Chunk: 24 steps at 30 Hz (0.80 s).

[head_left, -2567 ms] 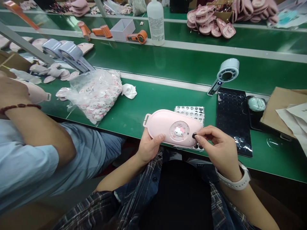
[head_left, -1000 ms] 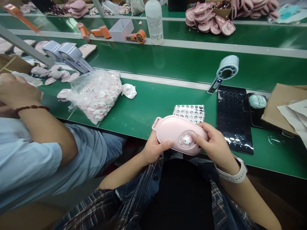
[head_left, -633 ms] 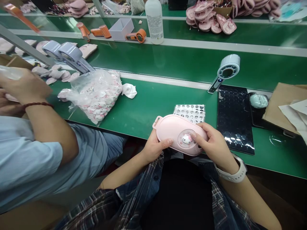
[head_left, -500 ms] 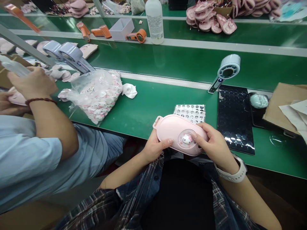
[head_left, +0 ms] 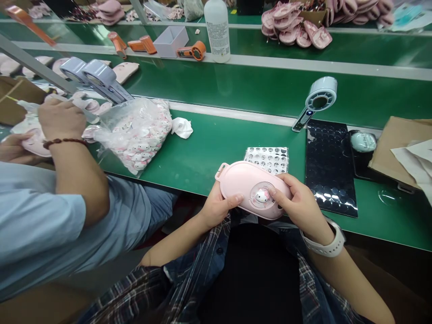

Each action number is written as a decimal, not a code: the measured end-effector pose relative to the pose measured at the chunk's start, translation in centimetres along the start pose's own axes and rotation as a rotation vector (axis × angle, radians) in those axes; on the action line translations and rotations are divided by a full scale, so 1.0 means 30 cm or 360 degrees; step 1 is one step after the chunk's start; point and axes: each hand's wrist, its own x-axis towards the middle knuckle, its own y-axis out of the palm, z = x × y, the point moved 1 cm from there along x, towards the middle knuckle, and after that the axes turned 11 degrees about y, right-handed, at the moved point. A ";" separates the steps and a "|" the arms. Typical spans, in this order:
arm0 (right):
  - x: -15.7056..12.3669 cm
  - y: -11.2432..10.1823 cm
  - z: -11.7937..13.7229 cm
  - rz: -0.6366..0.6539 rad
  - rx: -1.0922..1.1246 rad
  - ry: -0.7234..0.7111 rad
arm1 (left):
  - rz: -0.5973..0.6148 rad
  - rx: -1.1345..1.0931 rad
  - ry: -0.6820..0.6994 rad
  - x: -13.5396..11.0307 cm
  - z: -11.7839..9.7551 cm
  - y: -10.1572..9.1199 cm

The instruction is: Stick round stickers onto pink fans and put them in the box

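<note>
Between both hands, over the table's front edge, is a pink oval plastic case [head_left: 236, 180] with a loop at its left end. A small white cat-face ornament [head_left: 262, 195] sits in a round disc on its upper face. My left hand [head_left: 218, 204] grips the case's lower left side, thumb on top. At the right end my right hand [head_left: 297, 198] is wrapped round the case, with its thumb against the ornament's edge. Just behind the case lies a sheet of round stickers [head_left: 268, 158], partly covered by it.
A black sheet of round pads [head_left: 330, 166] lies at right, near cardboard [head_left: 398, 148] and a handheld fan [head_left: 317, 101]. To the left are a bag of cat-face pieces [head_left: 138, 135] and a co-worker's hand [head_left: 62, 119]. A white bottle [head_left: 218, 31] stands on the ledge behind.
My hands and the pink case stay almost still. The co-worker's hand at the left has moved slightly right, along with the pink piece in their other hand.
</note>
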 end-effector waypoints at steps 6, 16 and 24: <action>-0.003 0.000 0.003 -0.0025 -0.0001 -0.0003 | 0.0020 -0.0001 0.0003 -0.001 -0.002 -0.002; -0.006 -0.001 0.004 -0.0017 -0.0004 0.0006 | 0.0019 -0.0037 -0.0013 -0.004 0.003 -0.005; 0.000 -0.013 -0.034 0.0086 0.0183 -0.0015 | -0.0038 -0.0093 -0.0100 0.011 -0.017 0.018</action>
